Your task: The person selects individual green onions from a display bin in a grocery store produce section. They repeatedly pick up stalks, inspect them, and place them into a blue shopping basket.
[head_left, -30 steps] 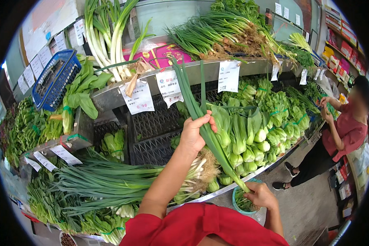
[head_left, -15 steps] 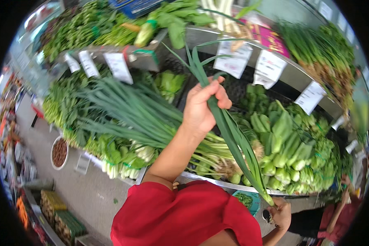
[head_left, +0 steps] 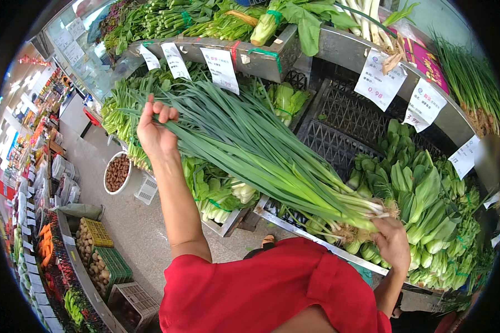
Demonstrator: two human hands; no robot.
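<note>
A long, flat-leaved leek (head_left: 283,186) lies slantwise along the front of a pile of leeks (head_left: 250,133), its root end toward my right. My right hand (head_left: 391,244) is closed around its pale lower end, beside the pile's stringy roots. At the far end of the leaves, my left hand (head_left: 157,133) has curled fingers, and the leaf tips run through its palm. Part of that grip is hidden by the hand itself. Bok choy (head_left: 419,205) is heaped just right of the roots.
Black slatted crates (head_left: 339,133) show behind the leeks. White paper tags (head_left: 380,80) hang from the raised metal shelf edge (head_left: 339,41). A white bowl of brown nuts (head_left: 118,173) stands on the floor at left, with produce crates (head_left: 112,265) farther down. Leafy greens (head_left: 211,191) border the leeks.
The leek has swung from steeply upright in front of me down onto the pile. My left hand moved left toward the leaf tips; my right hand rose to the display edge.
</note>
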